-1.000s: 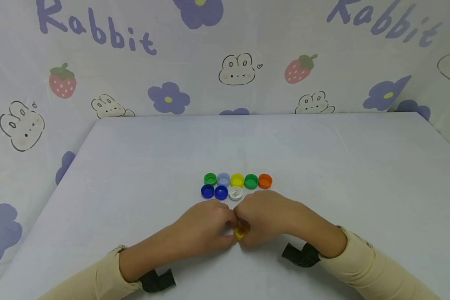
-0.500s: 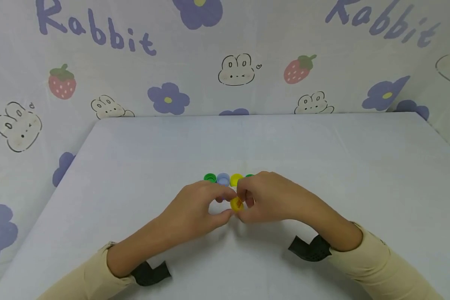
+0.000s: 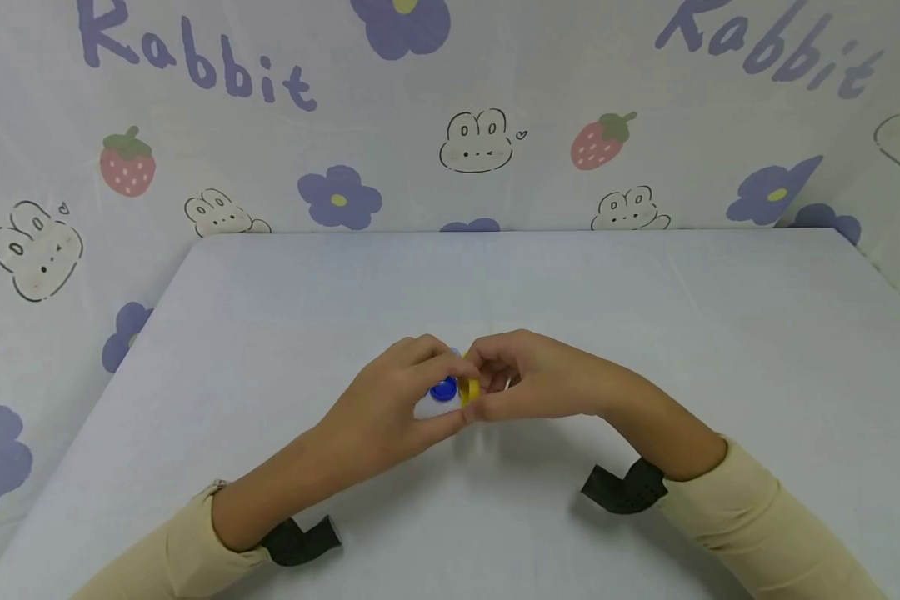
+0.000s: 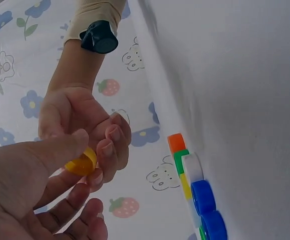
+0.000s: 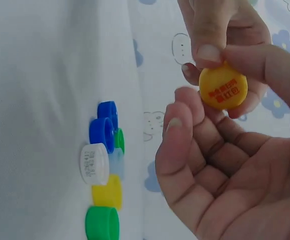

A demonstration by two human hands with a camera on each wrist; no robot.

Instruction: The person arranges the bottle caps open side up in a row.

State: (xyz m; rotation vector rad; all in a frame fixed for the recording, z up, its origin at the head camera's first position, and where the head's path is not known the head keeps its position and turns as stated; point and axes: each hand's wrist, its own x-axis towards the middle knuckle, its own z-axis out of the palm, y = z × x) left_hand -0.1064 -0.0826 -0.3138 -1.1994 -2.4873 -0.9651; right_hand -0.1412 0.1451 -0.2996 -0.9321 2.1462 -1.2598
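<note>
Between my two hands is a yellow bottle cap (image 3: 471,390), raised above the table and turned on edge in the head view. My left hand (image 3: 393,404) pinches its rim from the left. From the other side, my right hand (image 3: 555,375) pinches it with thumb and fingers. Red printing shows on the cap's flat top in the right wrist view, while the left wrist view looks into its hollow side. Behind the hands, a blue cap (image 3: 443,388) lies on the table; most of the other caps are hidden there in the head view.
In the right wrist view, two rows of caps stand close together on the white table: a white cap (image 5: 94,164) with black print, blue ones, a yellow one (image 5: 107,192) and a green one (image 5: 102,223). An orange cap (image 4: 176,143) ends the row in the left wrist view.
Both hands have lifted the yellow cap off the table and moved away from the body, over the cap rows. The cap has turned from lying face up to standing on edge.
</note>
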